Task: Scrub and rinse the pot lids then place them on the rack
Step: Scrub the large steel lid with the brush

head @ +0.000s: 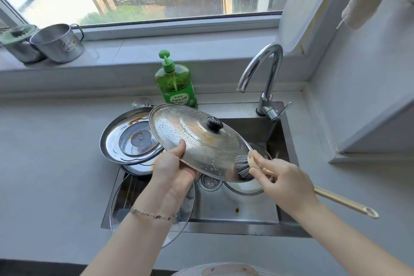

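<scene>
I'm counting at least four pot lids, one brush, one soap bottle, one tap, two steel mugs.

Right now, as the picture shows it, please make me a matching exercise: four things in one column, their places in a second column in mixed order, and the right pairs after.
Things
1. steel lid with black knob
2. brush
3. green soap bottle
4. open steel mug

Places
A. on the windowsill
B. gripped in the right hand
C. held at its rim by the left hand, over the sink
D. standing behind the sink

Pairs: 1-C, 2-B, 3-D, 4-A
</scene>
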The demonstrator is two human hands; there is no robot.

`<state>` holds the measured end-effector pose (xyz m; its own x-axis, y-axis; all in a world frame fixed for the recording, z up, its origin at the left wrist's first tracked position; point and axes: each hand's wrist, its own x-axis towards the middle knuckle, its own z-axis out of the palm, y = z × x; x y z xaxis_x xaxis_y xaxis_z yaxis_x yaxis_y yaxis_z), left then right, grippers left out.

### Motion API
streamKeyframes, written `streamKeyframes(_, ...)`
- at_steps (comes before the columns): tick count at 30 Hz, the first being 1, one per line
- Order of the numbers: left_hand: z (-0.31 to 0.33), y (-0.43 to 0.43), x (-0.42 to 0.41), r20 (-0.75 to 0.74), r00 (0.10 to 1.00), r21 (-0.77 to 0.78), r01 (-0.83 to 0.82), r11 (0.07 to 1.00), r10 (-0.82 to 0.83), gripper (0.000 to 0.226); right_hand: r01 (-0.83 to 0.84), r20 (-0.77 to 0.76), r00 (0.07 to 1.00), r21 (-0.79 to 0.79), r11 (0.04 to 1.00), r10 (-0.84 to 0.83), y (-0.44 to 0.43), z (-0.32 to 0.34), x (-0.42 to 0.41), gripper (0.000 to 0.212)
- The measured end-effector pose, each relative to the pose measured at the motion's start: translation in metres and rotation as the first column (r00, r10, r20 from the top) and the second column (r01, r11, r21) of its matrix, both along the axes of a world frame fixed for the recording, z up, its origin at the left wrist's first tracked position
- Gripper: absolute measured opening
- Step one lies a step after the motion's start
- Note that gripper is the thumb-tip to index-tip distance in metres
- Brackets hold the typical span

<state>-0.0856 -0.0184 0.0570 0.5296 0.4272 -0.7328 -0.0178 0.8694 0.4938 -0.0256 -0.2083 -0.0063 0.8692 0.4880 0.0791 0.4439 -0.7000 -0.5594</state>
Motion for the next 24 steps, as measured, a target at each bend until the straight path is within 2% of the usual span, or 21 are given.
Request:
streamKeyframes(4,-0.002,-0.003,0.004,-0.003,0.999,-0.013,0.035,0.999,-0.036,0.012,-0.203,0.150,0.972,0.152,0.967,0.180,0.014,0.004,-0.020,0.038)
streamKeyframes(9,-0.003,-0.002,0.003,0.002,0.999,-0.025,0.035,0.999,-0.035,0.011,-0.053,0.073,0.996,0.064,0.997,0.048,-0.017,-0.009,0.001,0.036)
streamKeyframes(11,-0.006,-0.006,0.005,-0.005,0.998,-0.028,0.058,0.998,-0.058,0.014,-0.098,0.117,0.990,0.124,0.987,0.084,-0.006,-0.008,-0.004,0.035)
streamKeyframes(14,-0.007,-0.011,0.010,-0.024,0.996,-0.023,0.087,0.996,-0.088,0.022,-0.269,0.234,0.950,0.269,0.925,0.208,0.014,-0.003,-0.014,0.036)
streamKeyframes(16,-0.008,-0.010,0.011,-0.026,0.994,0.003,0.104,0.995,-0.104,0.022,-0.254,0.229,0.953,0.251,0.934,0.198,0.011,-0.001,-0.007,0.038)
streamKeyframes(18,-0.012,-0.007,0.011,-0.028,0.989,0.051,0.145,0.988,-0.144,0.018,-0.094,0.080,0.993,0.086,0.992,0.087,-0.002,-0.005,0.005,0.039)
streamKeyframes(19,-0.015,-0.006,0.012,-0.032,0.987,0.070,0.159,0.985,-0.157,0.016,-0.035,-0.094,0.995,0.018,0.999,0.037,-0.010,-0.007,0.006,0.043)
streamKeyframes(20,-0.019,-0.005,0.013,-0.036,0.985,0.081,0.172,0.982,-0.170,0.015,0.012,-0.306,0.952,0.021,1.000,-0.005,-0.016,-0.010,0.004,0.053)
streamKeyframes(21,-0.024,-0.004,0.015,-0.045,0.982,0.087,0.187,0.978,-0.184,0.015,0.045,-0.452,0.892,0.077,0.996,-0.006,-0.019,-0.010,0.000,0.067)
streamKeyframes(22,-0.028,-0.005,0.018,-0.060,0.979,0.085,0.200,0.976,-0.195,0.015,0.064,-0.484,0.875,0.129,0.990,0.006,-0.018,-0.009,-0.005,0.079)
streamKeyframes(24,-0.035,-0.011,0.024,-0.091,0.968,0.066,0.240,0.968,-0.234,0.012,0.088,-0.387,0.922,0.163,0.983,-0.019,-0.015,-0.007,-0.011,0.091)
